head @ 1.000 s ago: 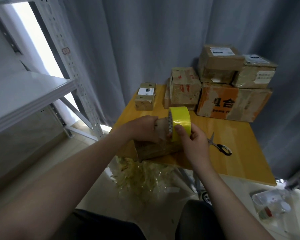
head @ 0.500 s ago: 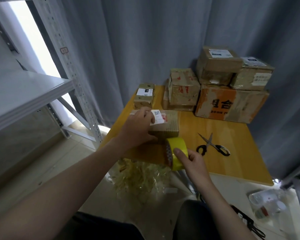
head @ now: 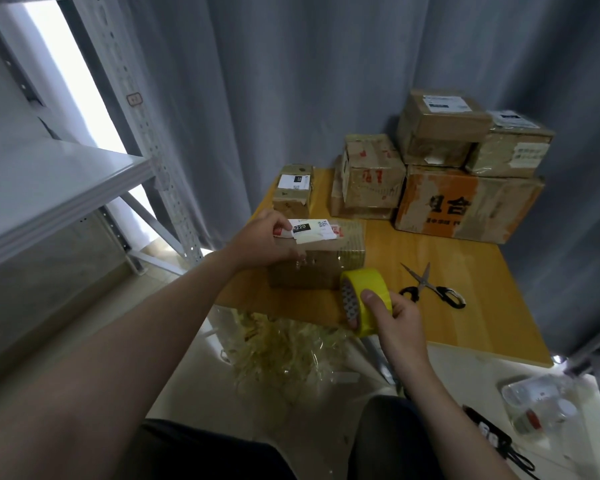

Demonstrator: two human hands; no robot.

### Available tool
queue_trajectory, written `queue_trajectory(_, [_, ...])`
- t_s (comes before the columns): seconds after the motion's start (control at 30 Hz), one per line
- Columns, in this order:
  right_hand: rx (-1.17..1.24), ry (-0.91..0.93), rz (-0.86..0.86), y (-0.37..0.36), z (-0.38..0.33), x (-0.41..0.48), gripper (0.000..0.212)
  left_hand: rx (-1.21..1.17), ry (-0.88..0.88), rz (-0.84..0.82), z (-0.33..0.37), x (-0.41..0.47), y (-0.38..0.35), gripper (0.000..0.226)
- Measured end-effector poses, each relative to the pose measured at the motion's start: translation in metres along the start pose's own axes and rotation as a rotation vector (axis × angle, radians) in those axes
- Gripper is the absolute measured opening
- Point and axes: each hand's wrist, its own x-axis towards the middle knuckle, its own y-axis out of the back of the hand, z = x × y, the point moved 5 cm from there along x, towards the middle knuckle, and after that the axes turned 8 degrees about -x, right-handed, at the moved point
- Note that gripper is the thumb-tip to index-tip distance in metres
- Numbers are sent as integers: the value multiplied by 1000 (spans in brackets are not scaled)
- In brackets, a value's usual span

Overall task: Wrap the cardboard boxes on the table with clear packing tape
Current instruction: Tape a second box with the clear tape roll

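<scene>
Left hand (head: 267, 239) grips the cardboard box (head: 326, 268) on the bench (head: 499, 323); right hand (head: 399, 320), just beside the box, curls around the yellow tape roll (head: 368, 282), scissors (head: 430, 289) to its right.

Yellow tape roll (head: 371, 296), brown box (head: 321, 263) with white label (head: 314, 230), black-handled scissors (head: 430, 289), grey curtain (head: 291, 81).
</scene>
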Motion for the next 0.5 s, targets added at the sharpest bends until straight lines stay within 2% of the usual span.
queue_trajectory(0.13, [78,60,140,18,-26,1,33,-28,-26,-110,20,4,4,45])
queue_trajectory(0.23, [106,93,143,27,-47,15,34,-114,217,-332,22,0,-8,55])
queue_trajectory(0.27, [94,102,112,26,-53,21,33,-90,261,-350,20,-1,-14,58])
queue_trajectory(0.33, [52,158,33,20,-58,28,36,-36,233,-271,18,2,-22,60])
queue_trajectory(0.4, [-1,196,-1,16,-56,33,47,21,141,-151,26,5,-22,50])
queue_trajectory(0.43, [-13,202,3,15,-55,35,44,34,92,-118,34,6,-20,45])
queue_trajectory(0.5, [-19,210,9,14,-55,39,37,38,4,-178,54,4,-18,48])
